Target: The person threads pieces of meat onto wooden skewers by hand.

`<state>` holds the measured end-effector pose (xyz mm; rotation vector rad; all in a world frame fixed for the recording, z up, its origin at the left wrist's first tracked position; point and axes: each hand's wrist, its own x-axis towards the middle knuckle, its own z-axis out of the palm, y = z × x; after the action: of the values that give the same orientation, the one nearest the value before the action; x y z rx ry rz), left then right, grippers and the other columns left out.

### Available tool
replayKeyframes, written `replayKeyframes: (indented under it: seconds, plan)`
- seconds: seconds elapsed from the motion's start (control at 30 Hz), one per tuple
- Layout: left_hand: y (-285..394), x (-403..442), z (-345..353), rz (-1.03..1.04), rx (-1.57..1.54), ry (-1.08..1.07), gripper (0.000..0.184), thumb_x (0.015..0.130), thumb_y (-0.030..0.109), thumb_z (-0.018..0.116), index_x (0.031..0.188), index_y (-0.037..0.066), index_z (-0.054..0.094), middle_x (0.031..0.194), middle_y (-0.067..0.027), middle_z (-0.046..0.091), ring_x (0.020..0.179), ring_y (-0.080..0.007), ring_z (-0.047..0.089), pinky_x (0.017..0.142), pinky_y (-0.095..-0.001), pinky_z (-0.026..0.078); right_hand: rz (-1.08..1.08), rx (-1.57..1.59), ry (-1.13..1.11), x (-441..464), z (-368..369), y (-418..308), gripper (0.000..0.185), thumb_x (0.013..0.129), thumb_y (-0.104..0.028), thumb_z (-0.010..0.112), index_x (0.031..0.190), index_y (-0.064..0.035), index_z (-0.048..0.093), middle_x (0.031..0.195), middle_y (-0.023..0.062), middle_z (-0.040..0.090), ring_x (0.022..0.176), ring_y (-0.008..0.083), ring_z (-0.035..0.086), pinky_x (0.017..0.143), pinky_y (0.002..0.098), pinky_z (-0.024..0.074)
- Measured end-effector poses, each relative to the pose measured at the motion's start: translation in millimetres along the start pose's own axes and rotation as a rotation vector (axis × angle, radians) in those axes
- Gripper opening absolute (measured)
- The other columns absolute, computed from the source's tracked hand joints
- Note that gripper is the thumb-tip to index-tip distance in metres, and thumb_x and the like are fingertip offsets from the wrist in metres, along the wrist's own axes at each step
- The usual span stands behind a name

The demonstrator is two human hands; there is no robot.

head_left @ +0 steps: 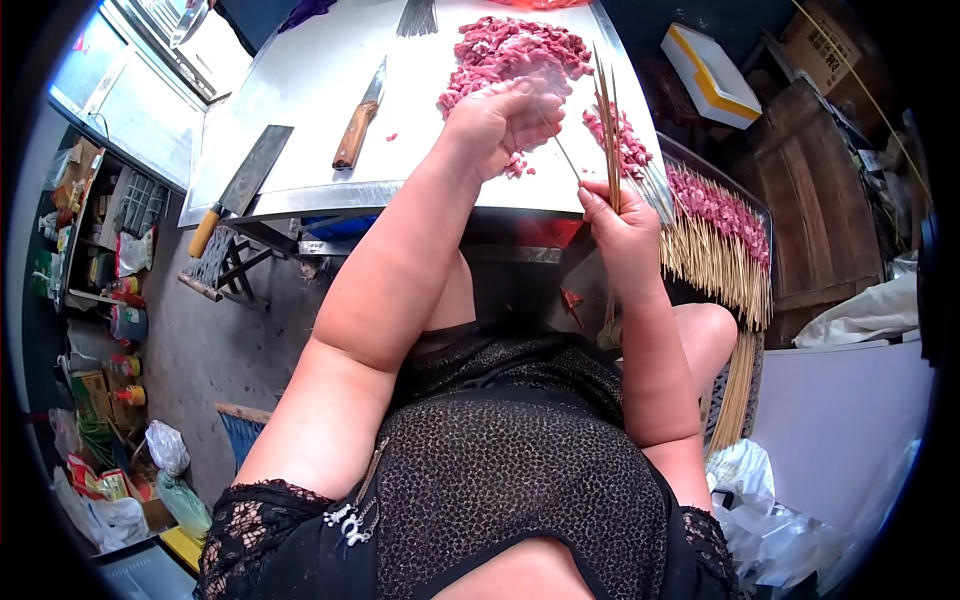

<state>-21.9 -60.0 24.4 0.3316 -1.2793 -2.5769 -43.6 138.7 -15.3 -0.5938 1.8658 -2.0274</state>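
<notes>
My left hand [503,125] is over the table just in front of a pile of raw meat pieces [510,50]. Its palm is turned up and its fingers look loosely apart, though their tips are blurred. A thin skewer [566,160] slants from near these fingertips down to my right hand [625,225]. That hand is closed around a bundle of bamboo skewers [612,140] standing almost upright. Beside the bundle lies a smaller heap of cut meat [625,145]. Whether the left fingers touch the slanted skewer I cannot tell.
A wooden-handled knife [358,125] and a cleaver [240,190] lie on the white table [300,100], the cleaver's handle past the edge. Rows of meat skewers [715,235] fill a tray at the right. A white-and-yellow foam box [710,75] is behind.
</notes>
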Motion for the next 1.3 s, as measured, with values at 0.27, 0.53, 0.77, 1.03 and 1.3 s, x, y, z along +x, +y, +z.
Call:
replayKeyframes:
  seconds: [0.27, 0.53, 0.77, 1.03, 1.3]
  plan:
    - [-5, -1, 3, -0.001, -0.075, -0.097, 0.021, 0.094, 0.015, 0.047, 0.104, -0.001, 0.054, 0.098, -0.0189, 0.064, 0.095, -0.0303, 0.063, 0.085, -0.0462, 0.052, 0.041, 0.059, 0.023, 0, 5, 2, 0.014, 0.084, -0.006, 0.062, 0.096, 0.0005, 0.064, 0.066, -0.0038, 0.053, 0.054, 0.0009, 0.042, 0.048, 0.0156, 0.0329]
    - [-1, -3, 6, -0.026, -0.124, -0.218, 0.023, 0.094, 0.016, 0.045, 0.104, 0.000, 0.058, 0.106, -0.0230, 0.060, 0.103, -0.0335, 0.059, 0.089, -0.0532, 0.047, 0.109, 0.194, 0.005, -3, 7, -6, 0.014, 0.085, -0.007, 0.062, 0.097, -0.0002, 0.062, 0.064, -0.0034, 0.052, 0.048, -0.0001, 0.039, 0.042, 0.0149, 0.0287]
    - [0, 2, -1, -0.086, -0.149, -0.346, 0.025, 0.095, 0.019, 0.044, 0.104, 0.001, 0.059, 0.111, -0.0224, 0.059, 0.107, -0.0339, 0.056, 0.092, -0.0555, 0.045, 0.244, 0.380, -0.021, -5, 10, -4, 0.013, 0.086, -0.009, 0.060, 0.097, -0.0010, 0.061, 0.063, -0.0016, 0.051, 0.042, 0.0008, 0.035, 0.036, 0.0148, 0.0234]
    - [-14, -5, 11, -0.142, -0.010, -0.381, 0.023, 0.094, 0.014, 0.045, 0.109, 0.000, 0.055, 0.109, -0.0211, 0.060, 0.104, -0.0313, 0.059, 0.087, -0.0446, 0.049, 0.055, 0.327, 0.060, 0, 20, -4, 0.017, 0.087, -0.007, 0.058, 0.101, 0.0018, 0.059, 0.064, -0.0036, 0.050, 0.046, -0.0002, 0.037, 0.040, 0.0144, 0.0262]
    - [-10, 6, 5, 0.027, -0.006, -0.114, 0.023, 0.094, 0.015, 0.046, 0.109, -0.002, 0.053, 0.106, -0.0188, 0.061, 0.101, -0.0296, 0.060, 0.087, -0.0402, 0.051, 0.099, 0.154, -0.074, -6, 5, 7, 0.024, 0.091, -0.009, 0.053, 0.113, -0.0003, 0.058, 0.064, -0.0048, 0.049, 0.046, 0.0001, 0.036, 0.040, 0.0148, 0.0258]
